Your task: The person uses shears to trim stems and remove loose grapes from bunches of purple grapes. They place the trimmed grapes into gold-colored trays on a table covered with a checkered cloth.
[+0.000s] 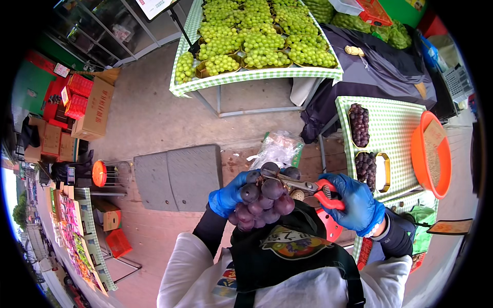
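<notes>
A bunch of large dark purple grapes [263, 204] hangs in front of my chest. My left hand [226, 196], in a blue glove, is closed round its left and back side, with part of the fingers hidden behind the fruit. In my blue-gloved right hand [358, 203] I grip pruning shears [309, 187] by their red handles. Their metal blades reach leftward among the grapes at the top of the bunch. Whether the blades touch a stem is too small to tell.
Ahead, a table with a checkered cloth [190, 88] bears many trays of green grapes [264, 41]. On the right-hand table [395, 138] are dark grapes [359, 124], an empty gold-rimmed tray [383, 172] and an orange basin [417, 154]. A grey mat [177, 177] and plastic bag [280, 150] lie on the floor.
</notes>
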Action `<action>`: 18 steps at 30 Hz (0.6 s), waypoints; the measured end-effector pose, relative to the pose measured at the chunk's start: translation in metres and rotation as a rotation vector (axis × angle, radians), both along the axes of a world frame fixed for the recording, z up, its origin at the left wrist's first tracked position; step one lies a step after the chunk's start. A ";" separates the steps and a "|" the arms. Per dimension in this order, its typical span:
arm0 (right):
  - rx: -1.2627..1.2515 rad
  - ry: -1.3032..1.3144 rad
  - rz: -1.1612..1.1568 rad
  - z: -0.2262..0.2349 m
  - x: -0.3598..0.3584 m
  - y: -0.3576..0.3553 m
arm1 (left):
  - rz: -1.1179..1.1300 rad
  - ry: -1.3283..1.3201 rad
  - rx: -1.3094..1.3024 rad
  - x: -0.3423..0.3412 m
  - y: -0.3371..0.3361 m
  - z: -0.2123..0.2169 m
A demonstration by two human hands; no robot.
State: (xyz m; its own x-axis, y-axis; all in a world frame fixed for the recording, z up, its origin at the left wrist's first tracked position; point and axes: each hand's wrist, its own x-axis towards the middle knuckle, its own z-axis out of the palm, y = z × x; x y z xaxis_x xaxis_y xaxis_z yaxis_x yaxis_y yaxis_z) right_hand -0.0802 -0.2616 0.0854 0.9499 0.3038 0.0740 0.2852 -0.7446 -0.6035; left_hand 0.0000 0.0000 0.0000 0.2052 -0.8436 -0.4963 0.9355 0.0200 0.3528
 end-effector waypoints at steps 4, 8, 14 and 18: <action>0.014 0.000 0.005 -0.009 0.004 0.000 | 0.031 0.391 -0.245 -0.007 0.003 -0.005; 0.046 -0.009 0.000 -0.029 0.004 0.001 | 0.132 0.020 -0.170 -0.010 0.008 0.014; 0.085 0.044 0.038 -0.044 -0.005 0.004 | 0.232 -0.211 0.113 -0.025 0.027 -0.037; 0.024 0.053 0.017 -0.043 -0.010 -0.001 | 0.291 -0.361 0.014 -0.041 0.026 -0.046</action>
